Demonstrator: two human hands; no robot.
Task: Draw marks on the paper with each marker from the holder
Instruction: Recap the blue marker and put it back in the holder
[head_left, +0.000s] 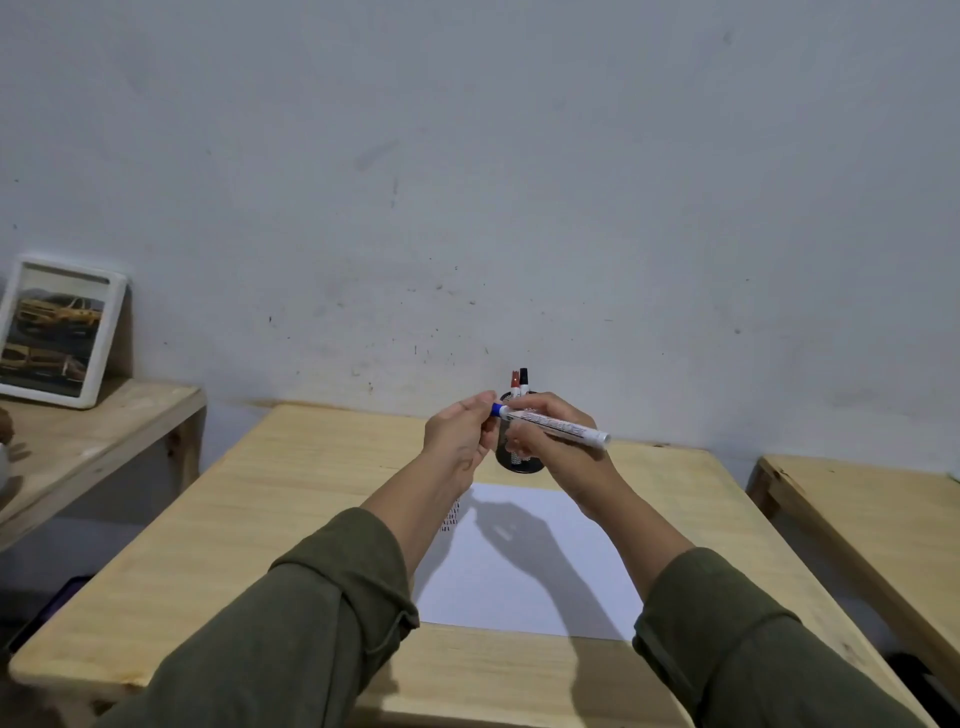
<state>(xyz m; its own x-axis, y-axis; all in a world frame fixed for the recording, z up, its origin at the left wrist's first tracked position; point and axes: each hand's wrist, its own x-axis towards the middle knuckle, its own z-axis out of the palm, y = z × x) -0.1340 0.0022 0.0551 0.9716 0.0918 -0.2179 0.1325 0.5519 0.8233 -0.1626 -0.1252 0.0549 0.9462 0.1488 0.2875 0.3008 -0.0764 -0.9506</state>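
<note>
Two hands above the paper (524, 561), right hand (558, 441) gripping blue marker (556, 425), left hand (460, 436) apparently pinching its cap

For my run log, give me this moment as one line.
step: uncapping | right hand: holds blue marker | left hand: on cap | holder: red, black markers | paper: no marks visible

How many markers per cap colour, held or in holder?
Blue: 1, blue marker held by left hand and right hand
Red: 1, red marker in holder
Black: 1, black marker in holder
Total: 3
</note>
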